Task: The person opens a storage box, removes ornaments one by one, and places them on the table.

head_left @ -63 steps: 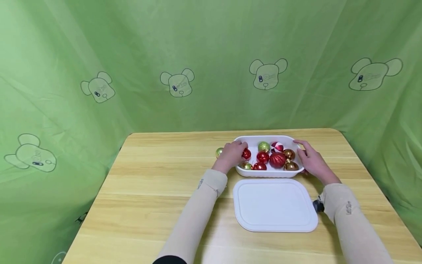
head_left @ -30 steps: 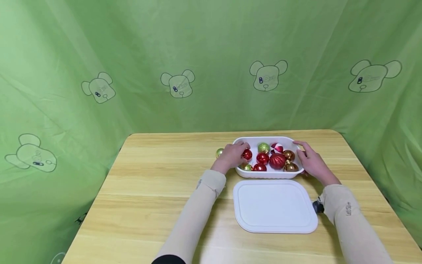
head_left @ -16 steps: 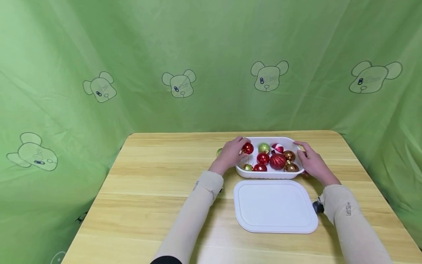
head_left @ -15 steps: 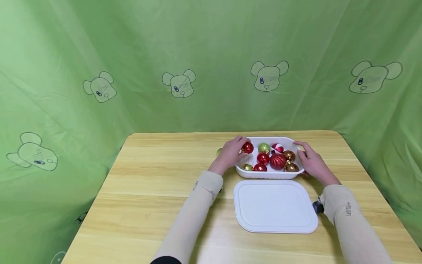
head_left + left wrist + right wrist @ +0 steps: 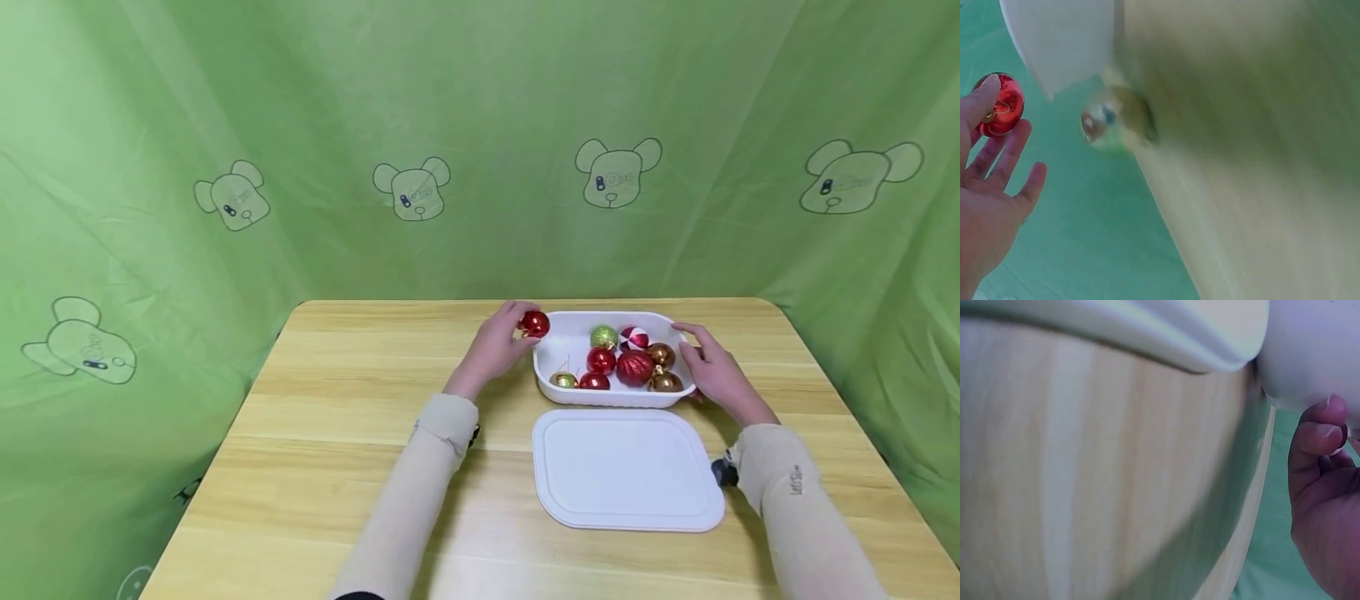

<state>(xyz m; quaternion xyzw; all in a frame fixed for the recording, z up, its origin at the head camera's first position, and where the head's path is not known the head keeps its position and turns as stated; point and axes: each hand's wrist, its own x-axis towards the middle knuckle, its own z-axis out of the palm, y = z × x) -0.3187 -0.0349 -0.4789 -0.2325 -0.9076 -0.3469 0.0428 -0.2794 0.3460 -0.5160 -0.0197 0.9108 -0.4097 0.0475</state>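
Note:
My left hand (image 5: pixel 491 346) pinches a shiny red Christmas bauble (image 5: pixel 535 324) between thumb and fingers, held up at the left end of a white plastic container (image 5: pixel 611 399). In the left wrist view the bauble (image 5: pixel 1011 106) shows a thin hanging loop. My right hand (image 5: pixel 720 375) grips the container's right end, its lower fingers curled against the outside in the right wrist view. Inside lie several baubles: a ridged dark red one (image 5: pixel 634 367), smooth red ones, a glittery green one (image 5: pixel 603 337), a red-and-white one (image 5: pixel 634 338) and brown-gold ones (image 5: pixel 665 382).
A flat white lid (image 5: pixel 628 469) lies on the wooden table (image 5: pixel 337 425), in front of the container. A blurred shiny ball (image 5: pixel 1116 115) rests on the table near my left hand. Green curtains (image 5: pixel 480 225) hang behind the table and at both sides.
My left hand has lifted the red bauble from inside the container and carried it left, over the left rim. The right hand stays at the container's right end.

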